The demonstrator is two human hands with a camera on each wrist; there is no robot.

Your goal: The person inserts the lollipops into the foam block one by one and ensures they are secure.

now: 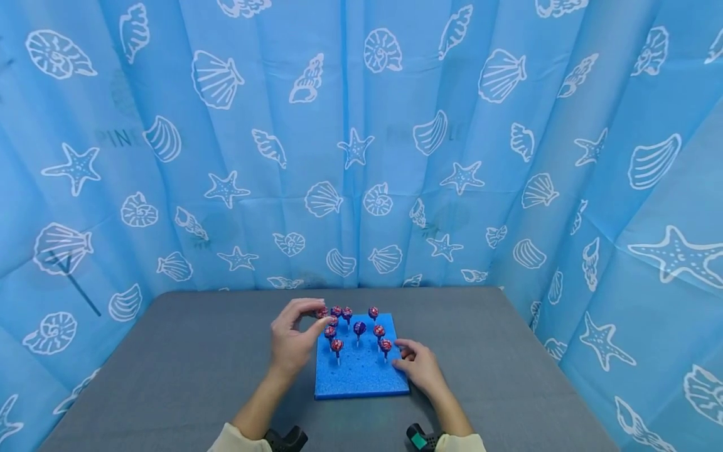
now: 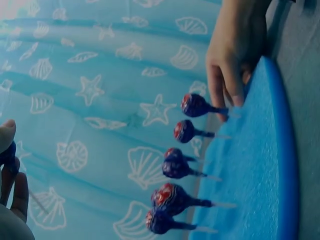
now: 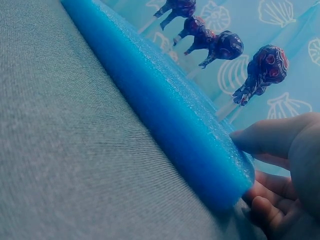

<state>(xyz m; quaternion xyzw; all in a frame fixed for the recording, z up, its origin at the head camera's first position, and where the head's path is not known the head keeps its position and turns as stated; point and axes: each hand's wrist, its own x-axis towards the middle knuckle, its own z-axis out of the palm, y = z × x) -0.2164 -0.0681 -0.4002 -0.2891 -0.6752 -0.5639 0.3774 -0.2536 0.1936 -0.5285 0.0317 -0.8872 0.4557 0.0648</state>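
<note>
My left hand [image 1: 290, 339] pinches a wrapped lollipop [image 1: 321, 312] over the back left corner of a blue foam board [image 1: 361, 382]. In the left wrist view that lollipop's dark blue wrapper [image 2: 8, 156] shows between thumb and fingers, its white stick pointing away. Several red and blue lollipops stand on their sticks in the board, among them a purple-blue one [image 1: 359, 328] near the middle and a red-topped one [image 1: 337, 345] at the left. My right hand [image 1: 420, 367] grips the board's right edge, thumb on top and fingers curled at the side, beside a lollipop [image 3: 270, 67].
The board lies on a grey cloth-covered table [image 1: 198, 358]. Small holes dot the board's front half. A blue curtain [image 1: 356, 238] with white shell prints hangs behind the table and along its sides. Dark straps [image 1: 287, 439] sit on both wrists.
</note>
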